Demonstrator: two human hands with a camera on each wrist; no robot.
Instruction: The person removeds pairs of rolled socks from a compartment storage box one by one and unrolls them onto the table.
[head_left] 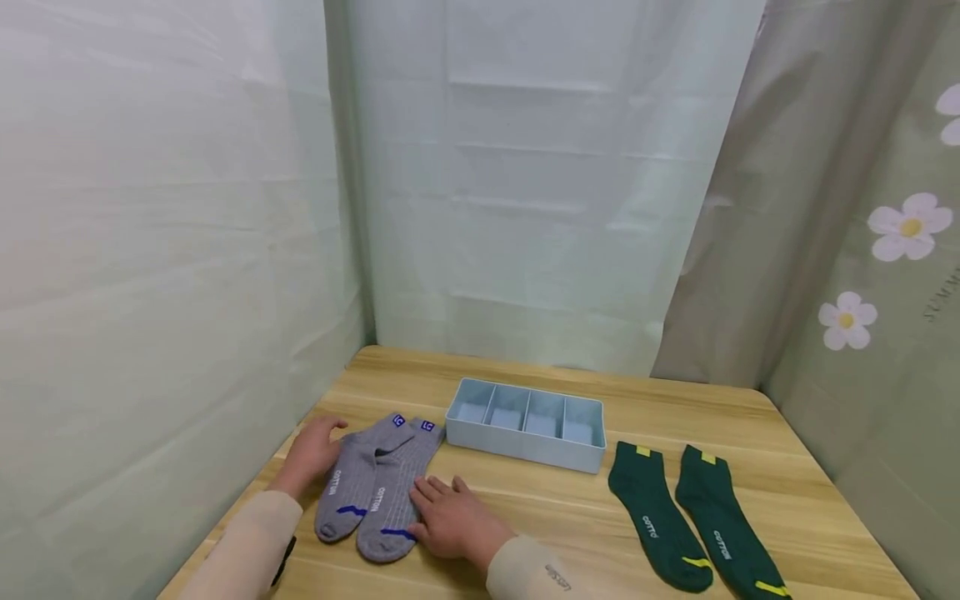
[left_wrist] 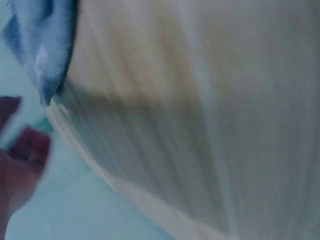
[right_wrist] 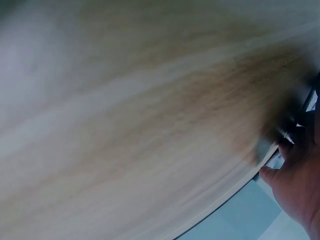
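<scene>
Two grey socks with blue marks lie on the wooden table, the left sock [head_left: 351, 477] partly overlapping the right sock [head_left: 397, 492] near the cuffs. At the outer edge of the left sock is my left hand [head_left: 311, 454], its fingers loosely bent and holding nothing. The left wrist view shows that hand [left_wrist: 22, 170] blurred, below a bluish piece of the sock [left_wrist: 47, 47]. My right hand [head_left: 456, 517] lies palm down with spread fingers, the fingertips at the right sock's edge. In the right wrist view, the right hand [right_wrist: 297, 182] appears at the right border; its contact is dark and unclear.
A light blue divided box [head_left: 525, 446] with several compartments stands behind the socks, near the right cuff. Two dark green socks with yellow marks, one [head_left: 656, 517] left of the other [head_left: 727, 525], lie at the right. Curtains [head_left: 517, 183] hang around the wooden table [head_left: 540, 517].
</scene>
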